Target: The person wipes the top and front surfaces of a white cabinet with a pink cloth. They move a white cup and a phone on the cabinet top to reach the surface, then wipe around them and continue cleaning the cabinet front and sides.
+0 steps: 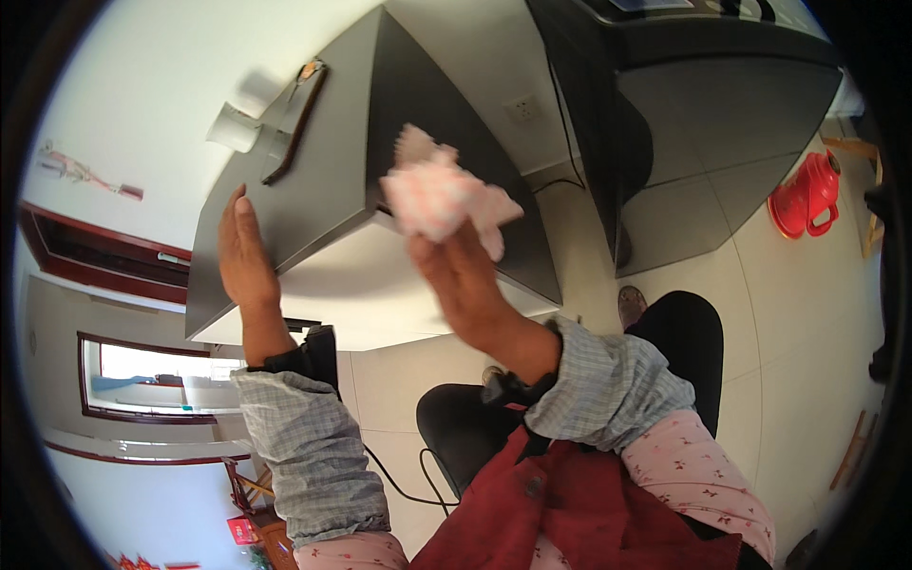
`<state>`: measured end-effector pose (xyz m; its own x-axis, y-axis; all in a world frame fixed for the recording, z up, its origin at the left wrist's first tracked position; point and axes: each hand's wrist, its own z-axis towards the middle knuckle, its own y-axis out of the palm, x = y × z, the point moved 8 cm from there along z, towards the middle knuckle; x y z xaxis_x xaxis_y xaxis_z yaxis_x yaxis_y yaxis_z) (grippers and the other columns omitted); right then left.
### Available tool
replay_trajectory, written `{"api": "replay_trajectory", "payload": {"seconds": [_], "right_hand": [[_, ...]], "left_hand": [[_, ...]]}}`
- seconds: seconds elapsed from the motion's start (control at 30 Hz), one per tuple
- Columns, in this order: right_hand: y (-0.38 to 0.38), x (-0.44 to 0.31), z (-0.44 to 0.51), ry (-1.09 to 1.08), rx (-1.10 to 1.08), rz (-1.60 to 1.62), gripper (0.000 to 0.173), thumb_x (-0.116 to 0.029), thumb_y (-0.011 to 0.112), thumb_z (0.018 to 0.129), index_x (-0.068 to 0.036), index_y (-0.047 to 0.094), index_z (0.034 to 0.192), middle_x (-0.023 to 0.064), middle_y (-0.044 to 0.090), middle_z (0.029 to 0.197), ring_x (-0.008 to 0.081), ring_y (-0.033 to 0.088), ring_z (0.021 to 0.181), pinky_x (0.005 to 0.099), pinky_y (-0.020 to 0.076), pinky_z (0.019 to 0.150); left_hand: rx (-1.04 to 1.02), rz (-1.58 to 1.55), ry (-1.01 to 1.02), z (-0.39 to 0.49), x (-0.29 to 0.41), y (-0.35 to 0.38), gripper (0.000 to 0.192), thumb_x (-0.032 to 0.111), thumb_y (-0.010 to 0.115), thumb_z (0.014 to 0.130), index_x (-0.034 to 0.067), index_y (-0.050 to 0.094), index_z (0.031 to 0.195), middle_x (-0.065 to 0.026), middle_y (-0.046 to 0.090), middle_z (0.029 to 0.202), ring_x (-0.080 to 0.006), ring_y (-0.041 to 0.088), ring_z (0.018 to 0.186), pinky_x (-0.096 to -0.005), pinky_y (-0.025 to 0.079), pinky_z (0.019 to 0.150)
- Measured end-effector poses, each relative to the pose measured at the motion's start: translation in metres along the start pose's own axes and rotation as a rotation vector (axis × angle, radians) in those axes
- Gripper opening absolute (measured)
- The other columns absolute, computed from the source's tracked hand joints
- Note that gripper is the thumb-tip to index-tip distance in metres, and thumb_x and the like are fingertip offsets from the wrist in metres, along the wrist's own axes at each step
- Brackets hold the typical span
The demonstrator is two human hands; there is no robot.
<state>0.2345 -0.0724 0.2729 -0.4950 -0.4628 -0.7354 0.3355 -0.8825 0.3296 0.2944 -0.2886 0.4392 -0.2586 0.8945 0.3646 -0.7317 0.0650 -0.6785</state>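
Note:
My right hand [463, 285] grips a crumpled pink-and-white checked cloth [442, 196], blurred, in front of the dark side panel of a cabinet [434, 92]. The panel's edge lies just behind the cloth; whether they touch I cannot tell. My left hand [246, 256] is by the long edge of the cabinet's grey top [320, 164], holding nothing, with its fingers stretched out. Below that edge is the cabinet's white front [342, 292]. A white cup-like vessel [235, 128] and a dark, narrow curved object [296, 128] are on the top.
To the right is a black unit with a glossy, reflective panel [684, 171]. A red jug-like flask [805, 196] with a handle stands on the tiled floor [791, 320]. A black cable [566, 128] hangs near a wall socket [524, 108]. Another cable [406, 491] lies beside my knee.

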Motion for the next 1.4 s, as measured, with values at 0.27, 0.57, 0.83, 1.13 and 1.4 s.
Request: {"api": "replay_trajectory", "payload": {"seconds": [0.27,0.57,0.83,1.13,1.4], "right_hand": [[-0.041,0.080,-0.041,0.469,0.077,0.183,0.031,-0.022,0.049,0.107,-0.002,0.053,0.129,0.0066,0.055,0.111,0.0186,0.051,0.099,0.0332,0.0441,0.086],[-0.113,0.234,-0.159,0.844,0.151,0.088,0.051,-0.035,0.042,0.108,-0.003,0.043,0.149,0.0060,0.044,0.151,0.0165,0.037,0.139,0.0276,0.0257,0.114],[-0.079,0.171,-0.095,0.884,0.151,0.137,0.041,-0.028,0.043,0.108,-0.002,0.053,0.138,0.0130,0.055,0.140,0.0192,0.047,0.132,0.0315,0.0363,0.108],[-0.007,-0.002,-0.003,0.177,-0.157,0.146,0.051,-0.029,0.043,0.109,0.004,0.038,0.148,0.0119,0.046,0.146,0.0216,0.042,0.134,0.0324,0.0279,0.114],[-0.110,0.170,-0.118,0.903,0.024,0.082,0.058,-0.043,0.044,0.106,0.004,0.046,0.140,0.0136,0.059,0.135,0.0294,0.053,0.128,0.0365,0.0370,0.111]], "left_hand": [[-0.007,-0.015,0.027,0.000,-0.001,0.000,0.066,0.053,0.036,0.105,-0.001,0.056,0.138,-0.0209,0.056,0.139,-0.0310,0.050,0.131,-0.0387,0.034,0.112],[0.011,-0.057,-0.060,0.001,-0.007,-0.001,0.067,0.055,0.037,0.104,0.000,0.057,0.137,-0.0195,0.057,0.139,-0.0298,0.050,0.132,-0.0385,0.033,0.113],[0.031,-0.074,0.014,-0.002,0.003,-0.001,0.063,0.051,0.038,0.105,-0.001,0.060,0.133,-0.0193,0.060,0.135,-0.0296,0.054,0.128,-0.0369,0.037,0.109],[0.066,-0.012,0.025,-0.004,0.008,-0.003,0.062,0.052,0.041,0.104,0.000,0.063,0.129,-0.0186,0.062,0.132,-0.0330,0.055,0.126,-0.0379,0.038,0.108],[0.147,0.083,0.067,-0.005,0.001,-0.007,0.057,0.053,0.043,0.102,0.005,0.068,0.122,-0.0156,0.066,0.126,-0.0339,0.060,0.117,-0.0393,0.044,0.102]]}}
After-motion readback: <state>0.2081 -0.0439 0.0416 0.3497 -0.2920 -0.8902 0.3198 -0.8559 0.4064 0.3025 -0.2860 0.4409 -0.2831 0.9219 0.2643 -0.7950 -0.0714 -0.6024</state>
